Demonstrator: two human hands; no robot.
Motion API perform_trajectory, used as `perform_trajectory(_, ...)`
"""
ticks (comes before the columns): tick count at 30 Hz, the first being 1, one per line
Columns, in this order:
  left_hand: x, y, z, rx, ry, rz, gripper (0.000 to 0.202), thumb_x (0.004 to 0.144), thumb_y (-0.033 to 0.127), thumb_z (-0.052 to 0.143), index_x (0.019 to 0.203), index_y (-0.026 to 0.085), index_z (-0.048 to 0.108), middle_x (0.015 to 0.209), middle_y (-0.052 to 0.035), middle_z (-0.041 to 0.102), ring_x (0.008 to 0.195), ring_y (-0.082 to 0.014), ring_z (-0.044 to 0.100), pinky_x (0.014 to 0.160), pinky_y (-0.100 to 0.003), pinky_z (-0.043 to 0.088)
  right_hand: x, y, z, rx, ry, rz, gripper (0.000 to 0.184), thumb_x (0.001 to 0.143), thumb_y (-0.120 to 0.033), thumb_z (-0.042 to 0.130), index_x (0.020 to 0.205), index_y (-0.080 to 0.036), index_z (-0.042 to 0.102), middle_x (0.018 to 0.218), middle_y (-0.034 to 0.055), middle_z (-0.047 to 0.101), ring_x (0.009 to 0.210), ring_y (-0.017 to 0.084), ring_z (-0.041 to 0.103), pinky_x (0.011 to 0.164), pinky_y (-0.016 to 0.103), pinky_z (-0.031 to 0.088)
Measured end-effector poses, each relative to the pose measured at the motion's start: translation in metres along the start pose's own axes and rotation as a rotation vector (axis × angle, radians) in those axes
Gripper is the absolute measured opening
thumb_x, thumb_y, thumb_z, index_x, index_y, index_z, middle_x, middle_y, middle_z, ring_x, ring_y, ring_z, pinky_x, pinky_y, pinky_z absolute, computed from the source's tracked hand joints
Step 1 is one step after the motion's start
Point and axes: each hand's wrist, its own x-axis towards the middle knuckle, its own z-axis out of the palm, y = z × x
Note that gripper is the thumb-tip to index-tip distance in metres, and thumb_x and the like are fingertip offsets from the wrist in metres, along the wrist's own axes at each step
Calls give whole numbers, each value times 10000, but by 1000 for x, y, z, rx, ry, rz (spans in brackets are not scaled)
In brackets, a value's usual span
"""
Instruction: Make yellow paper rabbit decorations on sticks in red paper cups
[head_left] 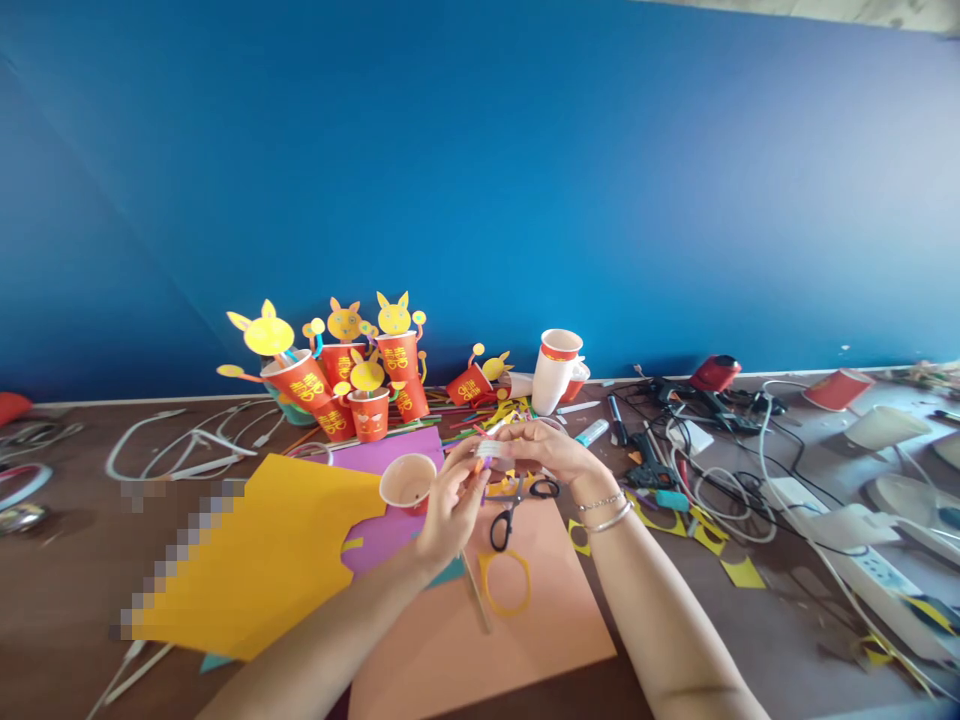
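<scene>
My left hand (459,490) and my right hand (551,455) meet above the orange paper sheet (555,590). Their fingers are closed round a small white piece (489,450), with bits of orange and purple showing by my left fingertips; its exact kind is too small to make out. Just beneath the hands lie scissors (504,525) with black handles, blades partly hidden by my right hand. A paper cup (409,482) with a white inside stands left of my left hand. In front, a yellow paper ring (506,585) and a thin stick (475,592) rest on the sheet.
Red cups (397,350) with yellow animal faces stand at the back left. Yellow (300,550) and purple (397,450) sheets lie left. A tall white cup (556,370) stands behind my hands. A glue gun (649,465), cables and a power strip (862,570) crowd the right.
</scene>
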Motion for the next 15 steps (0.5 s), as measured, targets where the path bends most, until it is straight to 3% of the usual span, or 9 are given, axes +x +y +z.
perform_trajectory(2, -1, 0, 0, -57, 61, -21, 189, 906, 319, 535, 825, 177, 632, 1264, -109, 567, 1152, -240, 577, 932, -353, 518, 2, 3, 1, 96, -36, -29, 304, 744, -419, 698, 866, -148, 633, 681, -11, 591, 536, 71, 510, 462, 176, 335)
perform_trajectory(6, -1, 0, 0, -98, 94, -48, 181, 908, 321, 532, 925, 182, 648, 1268, -113, 560, 1175, -243, 561, 967, -355, 495, 6, 9, 1, 230, -85, -51, 307, 713, -369, 708, 878, -126, 622, 632, -4, 596, 522, 82, 526, 471, 186, 331)
perform_trajectory(15, 0, -7, 0, -80, 79, -41, 183, 901, 331, 542, 839, 180, 626, 1247, -120, 575, 1189, -243, 551, 959, -352, 493, 12, 15, 4, 250, 38, -31, 158, 722, -308, 669, 742, -170, 596, 611, -21, 544, 512, 82, 476, 455, 201, 343)
